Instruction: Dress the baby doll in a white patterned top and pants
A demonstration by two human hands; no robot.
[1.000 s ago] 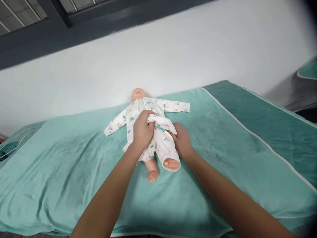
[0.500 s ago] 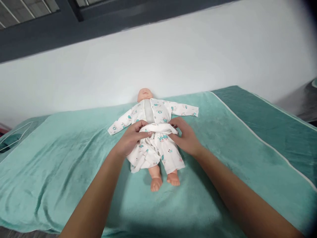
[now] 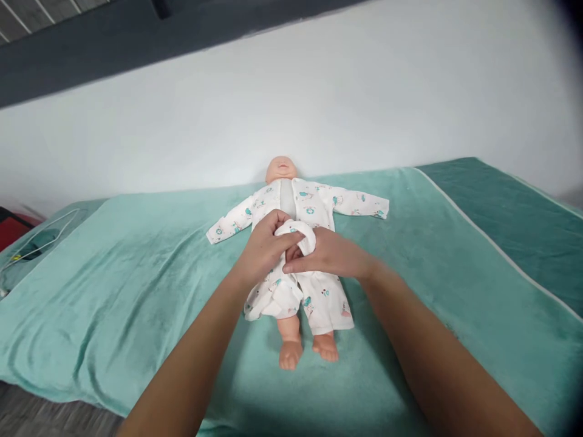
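A baby doll (image 3: 281, 170) lies on its back, head toward the wall and bare feet toward me. It wears a white printed shirt (image 3: 314, 200), open down the front over a pale torso, with the sleeves spread wide. White printed baby pants (image 3: 325, 300) cover its legs down to the lower shins. My left hand (image 3: 268, 246) pinches the left side of the bunched waistband. My right hand (image 3: 325, 252) is closed at the waistband's right side, its fingers curled in front of the cloth and close to my left thumb. The doll's waist is hidden behind my hands.
Under the doll a teal blanket (image 3: 150, 261) covers the bed, with folds on the left and a darker teal part (image 3: 514, 212) at the right. A white wall (image 3: 218, 121) rises behind. A thin white cable (image 3: 45, 240) lies at the left near a red object (image 3: 13, 227).
My right hand has moved inward, toward my left hand, and the waistband between them is now bunched into a tight curve. The view has shifted slightly, placing the doll farther right.
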